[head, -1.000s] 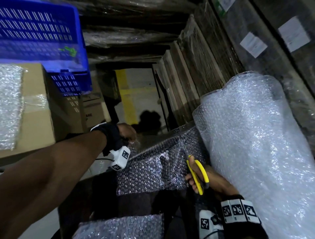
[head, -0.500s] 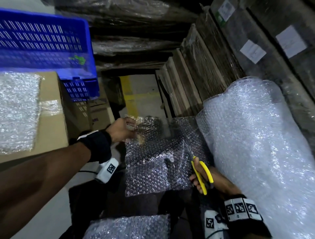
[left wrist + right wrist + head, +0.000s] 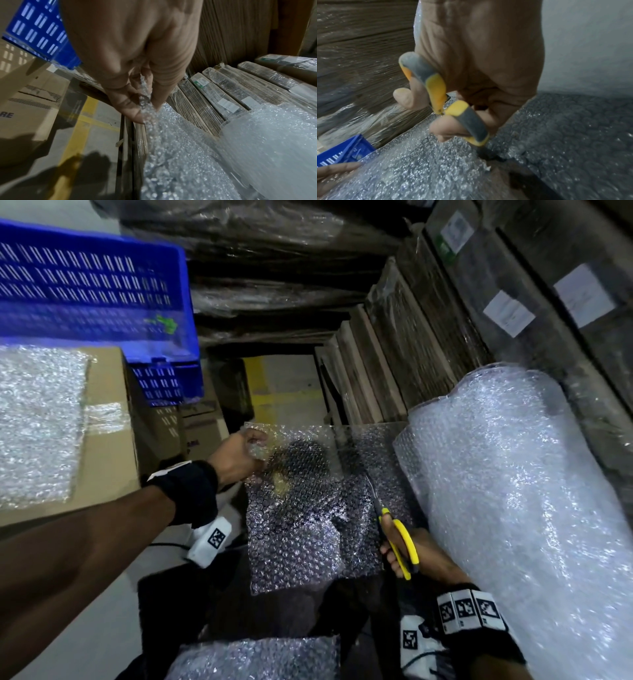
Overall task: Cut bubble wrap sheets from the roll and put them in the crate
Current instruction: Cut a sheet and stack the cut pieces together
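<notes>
Scissors part-way up the sheet, cut line running away from the right hand.

The right hand [image 3: 407,549] grips the yellow scissors [image 3: 399,539], blades pointing up the pulled-out bubble wrap sheet [image 3: 301,529] just left of the roll [image 3: 520,508]; the left hand [image 3: 239,455] pinches its far corner taut; the blue crate [image 3: 92,289] sits well left, nearer that hand.

Left hand [image 3: 239,455] pinching bubble wrap sheet [image 3: 308,508] by roll [image 3: 520,508]; right hand [image 3: 416,551] working yellow scissors [image 3: 397,537]; blue crate [image 3: 92,299] upper left.
</notes>
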### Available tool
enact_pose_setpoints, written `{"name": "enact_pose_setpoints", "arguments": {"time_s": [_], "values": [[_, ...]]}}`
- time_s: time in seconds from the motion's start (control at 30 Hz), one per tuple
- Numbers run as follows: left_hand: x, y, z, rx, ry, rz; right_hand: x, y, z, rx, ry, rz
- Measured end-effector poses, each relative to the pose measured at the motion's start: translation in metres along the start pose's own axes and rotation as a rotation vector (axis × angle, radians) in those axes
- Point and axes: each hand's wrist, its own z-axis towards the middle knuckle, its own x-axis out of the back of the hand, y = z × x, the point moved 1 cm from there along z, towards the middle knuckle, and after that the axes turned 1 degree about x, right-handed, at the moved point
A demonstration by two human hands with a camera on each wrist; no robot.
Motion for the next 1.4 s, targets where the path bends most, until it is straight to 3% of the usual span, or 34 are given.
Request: {"name": "enact_pose_setpoints", "arguments": {"time_s": [0.23, 0.47, 0.63, 0.87, 1.07, 1.23, 1.4], "values": [[0.0, -0.005, 0.0, -0.039, 0.006, -0.03, -0.005, -0.003, 0.008, -0.035, -0.037, 0.037], [0.004, -0.014, -0.001, -0.045, 0.011, -0.031, -0.007, -0.003, 0.015, 0.02, 0.025, -0.004], [0.004, -0.014, -0.003, -0.052, 0.001, -0.002, -0.008, -0.006, 0.017, -0.002, -0.036, 0.066], [0.003, -0.016, -0.002, -0.069, 0.034, -0.014, -0.008, -0.011, 0.019, 0.048, 0.028, 0.013], [0.004, -0.019, -0.003, -0.074, 0.027, -0.035, -0.01, -0.015, 0.024, 0.014, -0.022, 0.065], [0.004, -0.02, -0.004, -0.056, 0.019, -0.031, -0.009, -0.019, 0.027, 0.096, 0.007, 0.044], [0.005, -0.024, -0.004, -0.049, 0.016, -0.028, -0.01, -0.025, 0.033, 0.045, -0.047, 0.038]]}}
